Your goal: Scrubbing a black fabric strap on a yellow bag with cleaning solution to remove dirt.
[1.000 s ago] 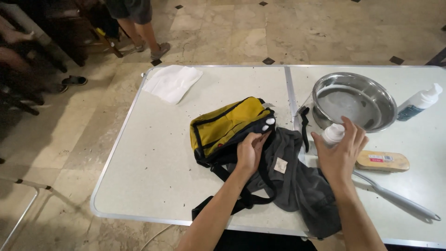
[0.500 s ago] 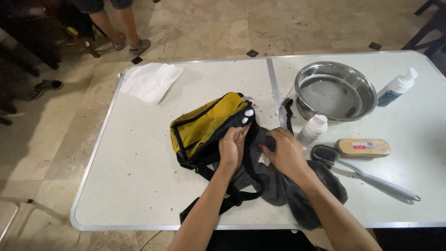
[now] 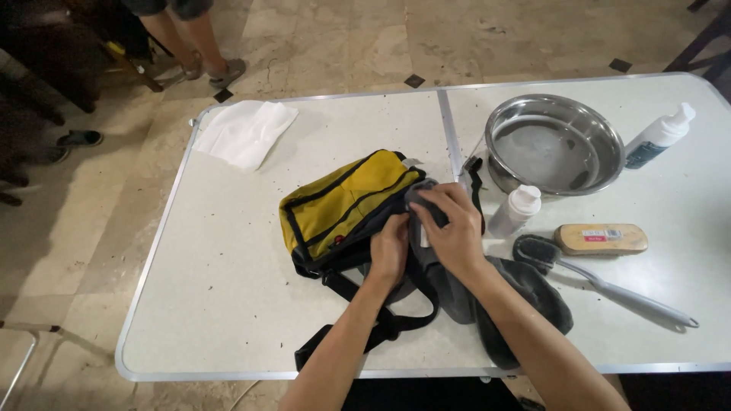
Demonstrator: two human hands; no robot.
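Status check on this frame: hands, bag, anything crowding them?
Left hand gripping yellow-and-black bag. Right hand pressing dark grey cloth onto the bag's edge. Small white bottle stands close beside right hand, apart from it.

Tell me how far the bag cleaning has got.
Done: supplies laid out, with steel bowl, small white bottle and wooden brush beside the yellow and black bag. In hand: left hand steadies the bag; right hand presses a grey cloth on it. Left: brushes untouched; cleanliness unclear.
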